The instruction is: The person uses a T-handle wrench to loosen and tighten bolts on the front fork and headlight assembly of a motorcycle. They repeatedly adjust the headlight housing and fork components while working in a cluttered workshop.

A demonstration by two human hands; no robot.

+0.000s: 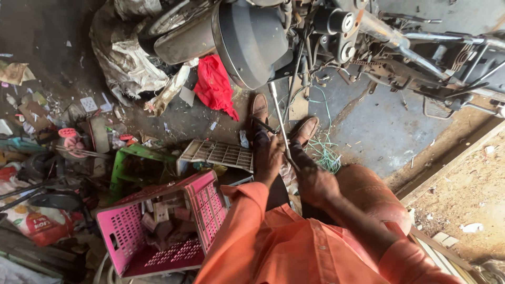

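Note:
Both my hands grip a long metal rod tool (pixel 279 118) that runs from my lap up to the underside of a motorcycle (pixel 294 37). My left hand (pixel 269 156) is closed around the rod's lower part. My right hand (pixel 314 181) holds the rod's near end, just below and right of the left hand. The rod's far tip sits beside the grey round engine cover (pixel 247 42). My brown shoes (pixel 258 108) rest on the floor under the bike. I wear orange sleeves (pixel 236 231).
A pink plastic crate (pixel 131 242) with small boxes stands at my left. A white grille (pixel 221 153), a green frame (pixel 126 158), a red rag (pixel 213 84), crumpled sacking (pixel 126 58) and green wire (pixel 323 152) lie on the littered floor.

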